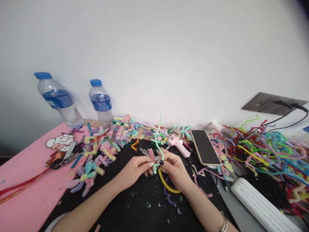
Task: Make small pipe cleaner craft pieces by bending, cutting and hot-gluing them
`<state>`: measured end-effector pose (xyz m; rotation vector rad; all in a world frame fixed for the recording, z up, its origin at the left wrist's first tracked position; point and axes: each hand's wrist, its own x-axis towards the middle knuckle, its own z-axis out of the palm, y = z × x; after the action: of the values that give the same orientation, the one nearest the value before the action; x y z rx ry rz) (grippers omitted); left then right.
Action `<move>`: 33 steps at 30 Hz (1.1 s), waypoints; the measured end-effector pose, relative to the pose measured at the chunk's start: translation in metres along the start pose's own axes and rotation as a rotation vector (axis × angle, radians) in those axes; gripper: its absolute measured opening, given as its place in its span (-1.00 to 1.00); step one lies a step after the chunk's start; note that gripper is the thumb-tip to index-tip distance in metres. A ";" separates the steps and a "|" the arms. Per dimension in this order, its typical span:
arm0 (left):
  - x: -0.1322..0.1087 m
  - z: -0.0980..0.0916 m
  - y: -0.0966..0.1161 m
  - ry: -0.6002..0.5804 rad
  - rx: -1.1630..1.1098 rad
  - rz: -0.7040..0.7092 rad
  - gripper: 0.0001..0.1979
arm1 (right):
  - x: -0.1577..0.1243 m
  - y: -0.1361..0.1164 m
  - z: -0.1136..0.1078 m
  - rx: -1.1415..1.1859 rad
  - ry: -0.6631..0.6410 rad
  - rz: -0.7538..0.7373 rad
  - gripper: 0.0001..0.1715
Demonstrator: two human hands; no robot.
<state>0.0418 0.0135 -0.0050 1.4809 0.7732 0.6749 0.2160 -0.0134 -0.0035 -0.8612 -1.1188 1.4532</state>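
Note:
Both hands meet over the black mat, fingertips almost touching. Pinched in my right hand is a mint-green pipe cleaner, its long free end curving upward and its short end bent down between the hands. My left hand closes thumb and fingers on a small pink pipe-cleaner piece that meets the green one. Fingers partly hide the join. Below my right hand lie a yellow pipe cleaner and a purple one. Just behind the hands, metal tool tips show.
Finished fuzzy shapes pile along the wall. A pink glue gun and a phone lie behind right. Loose pipe cleaners heap beside a white power strip. Two water bottles stand back left, near a pink board.

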 end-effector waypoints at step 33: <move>0.001 -0.004 -0.003 0.055 -0.047 0.004 -0.81 | 0.001 0.003 -0.002 0.038 0.079 0.051 -0.84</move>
<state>0.0387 0.0165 -0.0073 1.4265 0.7915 0.7349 0.2167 -0.0121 -0.0066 -0.9192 -1.0139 1.4650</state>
